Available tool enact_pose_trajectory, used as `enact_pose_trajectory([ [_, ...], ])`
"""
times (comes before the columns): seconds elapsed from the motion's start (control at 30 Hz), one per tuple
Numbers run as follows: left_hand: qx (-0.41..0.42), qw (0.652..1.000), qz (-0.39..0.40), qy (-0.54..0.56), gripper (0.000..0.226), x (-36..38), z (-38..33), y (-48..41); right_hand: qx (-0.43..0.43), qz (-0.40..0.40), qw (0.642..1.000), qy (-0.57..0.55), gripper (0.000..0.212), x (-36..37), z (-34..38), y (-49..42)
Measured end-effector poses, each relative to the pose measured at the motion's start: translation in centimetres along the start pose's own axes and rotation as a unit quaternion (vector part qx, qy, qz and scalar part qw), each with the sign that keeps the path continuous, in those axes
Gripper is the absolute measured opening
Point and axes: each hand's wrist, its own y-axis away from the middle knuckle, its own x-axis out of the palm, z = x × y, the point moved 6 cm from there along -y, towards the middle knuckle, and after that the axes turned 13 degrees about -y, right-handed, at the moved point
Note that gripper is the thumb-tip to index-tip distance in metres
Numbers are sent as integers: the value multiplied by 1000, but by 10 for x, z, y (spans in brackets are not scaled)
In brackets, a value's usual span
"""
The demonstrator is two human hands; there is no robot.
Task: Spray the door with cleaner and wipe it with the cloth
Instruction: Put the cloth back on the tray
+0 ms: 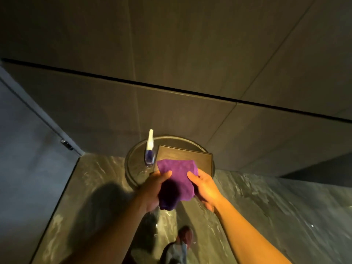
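A purple cloth is stretched between both hands at the centre of the head view. My left hand grips its left side, thumb on top. My right hand grips its right edge. Just beyond the cloth stands a spray bottle with blue liquid and a white nozzle, upright on a round dark tray. A grey door panel with a small metal fitting runs down the left side, away from both hands.
A dark square box lies on the tray right of the bottle. Large brown wall panels fill the background. The floor is dark veined stone. My foot shows below.
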Motion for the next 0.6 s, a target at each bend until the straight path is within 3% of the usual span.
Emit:
enact_pose_trajectory([
  [0.2, -62, 996, -48, -38, 25, 59, 38, -63, -45, -61, 994, 78, 18, -97, 0, -28],
  [0.33, -63, 983, -109, -131, 26, 72, 67, -118, -44, -106, 986, 119, 18, -141, -13, -64],
  [0.4, -49, 967, -128, -214, 23, 74, 81, -149, -32, -124, 983, 133, 24, -160, -27, -90],
  [0.5, -35, 915, -160, -368, 26, 68, 101, -195, -7, -119, 980, 158, 19, -185, -57, -131],
  [0.6, -18, 885, -158, -437, 28, 64, 121, -234, -10, -125, 974, 190, 18, -199, -72, -162],
])
